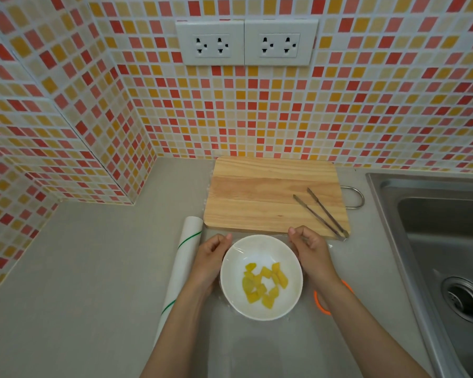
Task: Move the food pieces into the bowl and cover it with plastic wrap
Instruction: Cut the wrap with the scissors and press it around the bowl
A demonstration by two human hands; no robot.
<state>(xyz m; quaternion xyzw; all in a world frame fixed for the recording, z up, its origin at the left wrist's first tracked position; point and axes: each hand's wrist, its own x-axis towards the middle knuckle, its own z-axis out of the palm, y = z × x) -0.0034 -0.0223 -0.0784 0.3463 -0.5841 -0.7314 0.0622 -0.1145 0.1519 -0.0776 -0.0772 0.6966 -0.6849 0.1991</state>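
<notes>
Grey countertop (93, 268) carries everything. Left of the fingers lies the wrap roll (187, 257). The left hand (212, 256) curls against the bowl (261, 276) rim, pressing plastic wrap (257, 248) down; food pieces (265, 285) sit between both hands. The right hand (307, 248) pinches film at the far rim. Judged best: pull taut, then smooth downward evenly, avoiding tears.

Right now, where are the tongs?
In the head view, the tongs lie on the right part of the wooden cutting board, just beyond the right hand, left of the sink.
</notes>
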